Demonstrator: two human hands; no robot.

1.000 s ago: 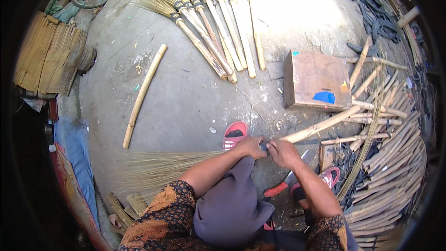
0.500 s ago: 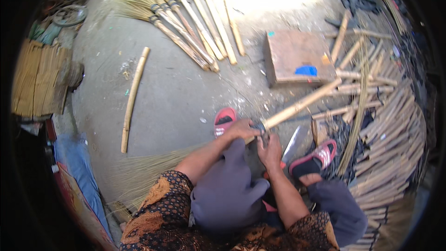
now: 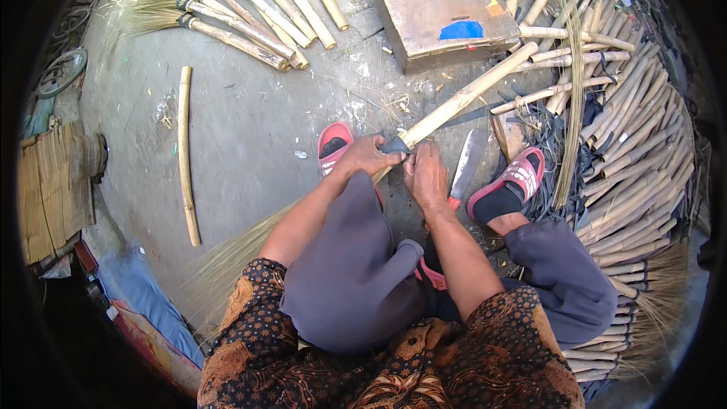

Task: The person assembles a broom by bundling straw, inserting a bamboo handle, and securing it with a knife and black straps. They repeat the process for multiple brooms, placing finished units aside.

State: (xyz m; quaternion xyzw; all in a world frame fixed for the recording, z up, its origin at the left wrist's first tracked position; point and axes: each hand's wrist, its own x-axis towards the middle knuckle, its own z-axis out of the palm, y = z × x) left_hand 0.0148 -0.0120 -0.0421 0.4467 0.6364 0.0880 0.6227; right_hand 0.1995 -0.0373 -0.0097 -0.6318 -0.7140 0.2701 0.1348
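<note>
A stick broom with a pale bamboo handle [image 3: 471, 97] lies slanted across my lap, its thin bristles [image 3: 246, 254] trailing to the lower left under my left arm. Dark rubber strip [image 3: 394, 145] wraps the joint between bristles and handle. My left hand [image 3: 362, 156] is closed around the broom at this binding, thumb along it. Just to the right, my right hand [image 3: 427, 176] is closed with bent fingertips at the strip's lower edge; the strip's end is mostly hidden. A knife [image 3: 469, 163] with a broad blade and red handle lies beside my right hand.
Finished brooms [image 3: 250, 19] lie at the upper left, near a loose bamboo stick [image 3: 186, 155]. A wooden box [image 3: 447, 19] stands ahead. Bamboo sticks [image 3: 636, 159] pile up on the right, with black rubber strips [image 3: 547, 163] beside my sandaled foot. Cardboard [image 3: 54, 189] stands far left.
The whole view has shifted, so the floor things appear higher and farther left. Both hands stay at the binding; the right hand's fingers have turned in closer beneath it.
</note>
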